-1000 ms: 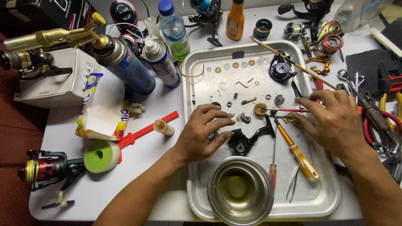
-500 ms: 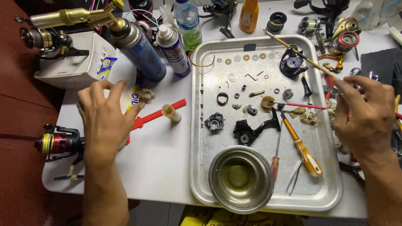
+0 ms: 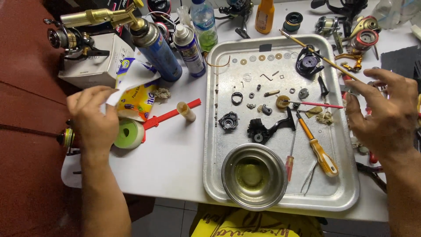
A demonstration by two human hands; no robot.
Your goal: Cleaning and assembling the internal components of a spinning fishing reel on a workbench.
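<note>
My left hand (image 3: 93, 117) pinches the corner of a yellow and white tissue packet (image 3: 136, 94) at the left of the white table (image 3: 171, 158). Just below it lies a green tape roll (image 3: 128, 133), and a fishing reel (image 3: 66, 137) pokes out from under my wrist. My right hand (image 3: 386, 114) hovers with fingers spread over the tools beside the right rim of the metal tray (image 3: 346, 195), holding nothing. The tray carries small reel parts, a black reel body (image 3: 263, 128), washers and a steel bowl (image 3: 254, 176).
A yellow-handled screwdriver (image 3: 319, 149), a red-handled one (image 3: 290, 163) and tweezers lie in the tray. Spray cans (image 3: 155, 48), a bottle (image 3: 204, 22), a white box (image 3: 97, 61) with a reel on it, and more reels line the far edge. A red plastic strip (image 3: 169, 116) lies mid-table.
My left hand left the tray, swung to the table's left side and took hold of the tissue packet. My right hand drew back from the tray to its right edge.
</note>
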